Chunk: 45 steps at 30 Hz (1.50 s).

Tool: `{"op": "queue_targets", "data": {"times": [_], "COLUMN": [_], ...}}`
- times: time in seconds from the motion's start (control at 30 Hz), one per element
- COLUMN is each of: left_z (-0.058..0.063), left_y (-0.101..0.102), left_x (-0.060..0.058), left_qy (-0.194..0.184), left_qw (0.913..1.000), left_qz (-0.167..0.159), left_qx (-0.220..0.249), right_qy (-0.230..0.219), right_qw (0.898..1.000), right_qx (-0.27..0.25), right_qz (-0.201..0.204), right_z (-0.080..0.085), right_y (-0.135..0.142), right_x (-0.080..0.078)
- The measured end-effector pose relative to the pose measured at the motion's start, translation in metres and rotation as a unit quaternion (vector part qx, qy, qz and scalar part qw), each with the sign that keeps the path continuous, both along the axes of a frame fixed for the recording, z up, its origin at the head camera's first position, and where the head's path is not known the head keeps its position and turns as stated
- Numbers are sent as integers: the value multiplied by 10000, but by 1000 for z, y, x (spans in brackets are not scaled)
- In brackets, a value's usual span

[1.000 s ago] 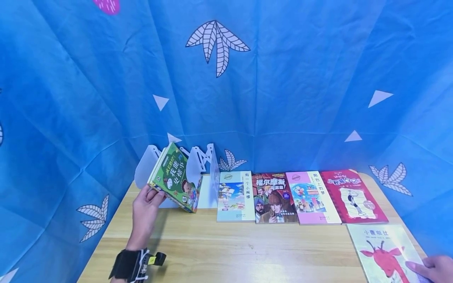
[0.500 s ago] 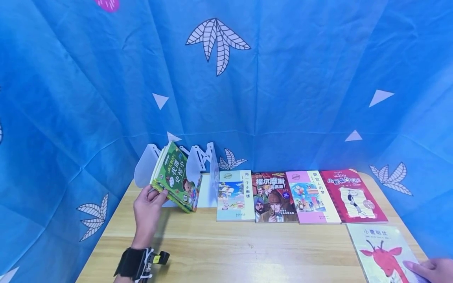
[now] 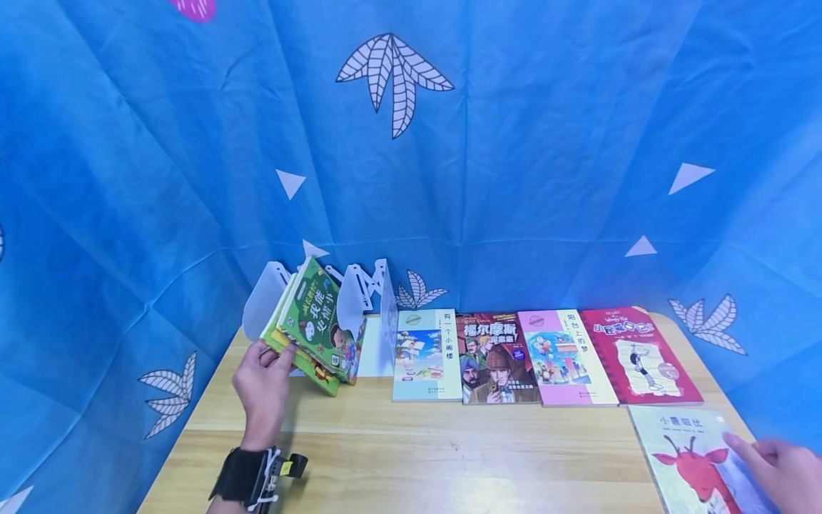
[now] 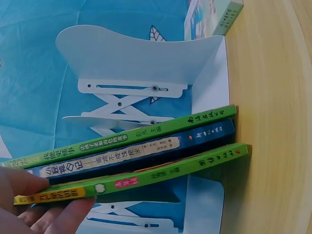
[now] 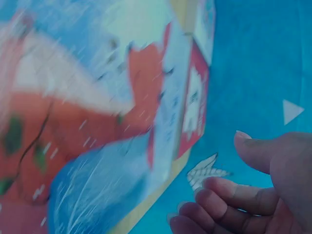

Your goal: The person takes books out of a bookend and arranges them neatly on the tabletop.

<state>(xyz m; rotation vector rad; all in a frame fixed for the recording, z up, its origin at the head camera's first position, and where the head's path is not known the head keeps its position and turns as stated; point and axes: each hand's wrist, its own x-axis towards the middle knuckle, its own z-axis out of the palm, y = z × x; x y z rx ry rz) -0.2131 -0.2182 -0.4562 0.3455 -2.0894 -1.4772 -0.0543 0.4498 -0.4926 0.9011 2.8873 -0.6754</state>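
My left hand [image 3: 260,396] pinches the lower end of a thin green book [image 4: 161,173] with a yellow label on its spine. That book leans in a white expandable book rack [image 3: 262,303] and juts out from the others. Beside it lean a dark blue book [image 4: 207,138] and another green book [image 3: 321,318], whose cover faces right. At the right, my right hand [image 3: 780,464] is over the edge of a picture book with a red deer [image 3: 690,464]. In the right wrist view its fingers are loosely bent, with nothing between thumb and fingers.
Right of the rack, a row of books lies flat on the wooden table [image 3: 449,457]: a pale green one [image 3: 427,357], a detective one [image 3: 501,360], a pink one [image 3: 568,360] and a red one [image 3: 645,357]. Blue patterned cloth [image 3: 546,178] hangs behind and at both sides.
The pinched green book has slid down and out from beside the other green book. My right hand has moved further over the table, and its thumb has left the deer book's lower right part.
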Motion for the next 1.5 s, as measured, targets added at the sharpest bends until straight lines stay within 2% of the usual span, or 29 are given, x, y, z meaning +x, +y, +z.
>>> {"op": "queue_targets", "data": {"times": [0.2, 0.3, 0.43, 0.6, 0.7, 0.83, 1.0, 1.13, 1.27, 1.5], "left_z": [9, 16, 26, 40, 47, 55, 69, 80, 89, 99], "left_y": [-7, -14, -21, -25, -27, -30, -32, -31, -30, -21], "left_x": [9, 14, 22, 34, 41, 49, 61, 71, 80, 88], "left_qy": [379, 415, 194, 11, 159, 570, 1031, 1420, 1949, 2578], "left_qw": [9942, 9905, 9902, 9924, 9918, 9864, 9743, 9652, 9498, 9226], "left_qz": [497, 647, 655, 568, 595, 791, 1221, 1424, 1485, 1832], "left_qx": [-877, -1144, -1217, -1089, -1118, -1326, -1589, -1669, -1947, -2209], "right_qy": [-312, -260, 15, 189, 386, 637, 581, 532, 628, 947], "right_qw": [9990, 9979, 9941, 9904, 9878, 9850, 9850, 9857, 9837, 9711], "right_qx": [190, 235, 401, 358, 396, 449, 263, 85, -134, -323], "right_qz": [259, 541, 1008, 1323, 1457, 1537, 1605, 1597, 1680, 2165], "right_z": [16, 20, 25, 31, 36, 39, 42, 45, 47, 52], "right_y": [-19, -24, -32, -45, -53, -62, -72, -79, -89, -107], "right_x": [-7, -10, -14, -18, -19, -20, -21, -22, -26, -34]}}
